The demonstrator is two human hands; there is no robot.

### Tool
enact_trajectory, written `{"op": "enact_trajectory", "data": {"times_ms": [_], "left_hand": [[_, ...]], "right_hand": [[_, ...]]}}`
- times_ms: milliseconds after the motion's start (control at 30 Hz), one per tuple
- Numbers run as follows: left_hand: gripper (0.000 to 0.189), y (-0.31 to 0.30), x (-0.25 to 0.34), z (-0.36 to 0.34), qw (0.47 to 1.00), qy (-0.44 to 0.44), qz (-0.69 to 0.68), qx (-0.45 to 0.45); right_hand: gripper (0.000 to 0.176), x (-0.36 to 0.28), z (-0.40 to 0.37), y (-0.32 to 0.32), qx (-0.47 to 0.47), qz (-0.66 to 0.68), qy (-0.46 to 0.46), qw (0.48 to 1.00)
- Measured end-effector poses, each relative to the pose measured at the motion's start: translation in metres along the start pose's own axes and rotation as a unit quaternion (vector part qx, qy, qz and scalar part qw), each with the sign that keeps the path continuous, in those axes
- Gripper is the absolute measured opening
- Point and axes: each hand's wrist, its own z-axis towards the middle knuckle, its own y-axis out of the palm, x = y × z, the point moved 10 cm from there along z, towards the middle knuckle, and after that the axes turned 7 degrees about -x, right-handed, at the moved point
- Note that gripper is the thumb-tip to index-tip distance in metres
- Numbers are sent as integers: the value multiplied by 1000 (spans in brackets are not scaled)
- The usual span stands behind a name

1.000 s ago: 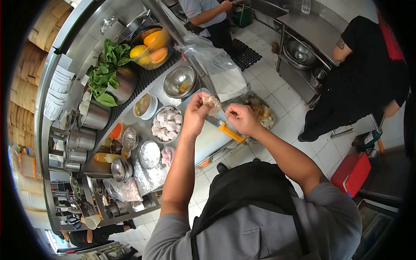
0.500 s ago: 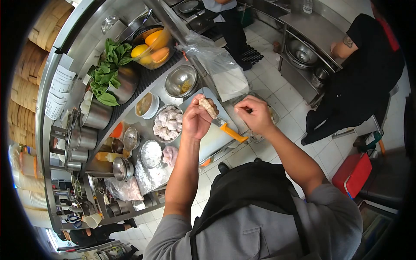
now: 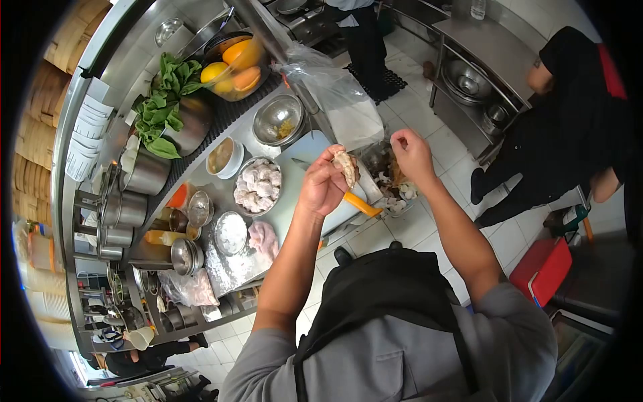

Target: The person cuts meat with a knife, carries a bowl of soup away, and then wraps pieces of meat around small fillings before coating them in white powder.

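Note:
My left hand (image 3: 320,186) is closed around a pale, knobbly piece of raw food (image 3: 346,169), holding it above the cutting board (image 3: 315,144). Its exact kind I cannot make out. My right hand (image 3: 413,159) is raised with its fingers curled together in a pinch, over a container of scraps (image 3: 400,194); whether anything is between the fingertips is hidden. Below the left hand lies a knife with an orange handle (image 3: 362,204), its blade partly covered by that hand. Left of the board stands a bowl of white-coated pieces (image 3: 258,186).
Beside that bowl are a bowl of white powder (image 3: 231,234), a pinkish limp item (image 3: 263,240) and a metal bowl (image 3: 276,117). A glass bowl of oranges (image 3: 234,86) and leafy greens (image 3: 161,107) stand on the shelf. Other people (image 3: 562,114) stand at the right and back.
My left hand has moved right with the pale piece, which now points downward. My right hand has moved right and up, uncovering more of the scrap container.

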Motion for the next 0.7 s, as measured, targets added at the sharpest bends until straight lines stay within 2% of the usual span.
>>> {"op": "enact_trajectory", "data": {"times_ms": [133,233,267,300,367,400,467,500,567,600,633,700], "left_hand": [[31,-8,1,-4,1000,4,7,26],[31,-16,13,-23,997,24,33,61],[31,-23,11,-34,995,32,39,82],[31,-28,12,-42,995,33,41,90],[30,-35,13,-62,989,37,61,132],[30,-45,8,-76,987,18,69,146],[29,-70,0,-103,976,-1,97,194],[28,-83,1,-122,965,-8,97,242],[26,-101,12,-166,945,10,73,318],[25,-113,20,-191,933,23,82,350],[24,-127,30,-214,922,36,91,376],[22,-154,53,-263,882,56,151,442]], "right_hand": [[13,-19,2,-28,48,87,12,995],[17,-55,4,-73,133,43,-67,988],[24,-48,8,-88,169,25,-82,982],[18,-17,17,-78,145,26,-60,987],[13,83,13,-17,84,40,-20,995],[26,146,-11,40,-53,-111,48,991],[67,283,-70,121,-270,-236,54,932],[62,255,-74,103,-251,-146,56,955],[53,291,-93,80,-122,-111,176,970],[38,312,-104,71,-80,-171,179,966],[26,349,-115,71,-124,-144,253,949],[18,372,-129,66,-115,-180,242,946]]}}
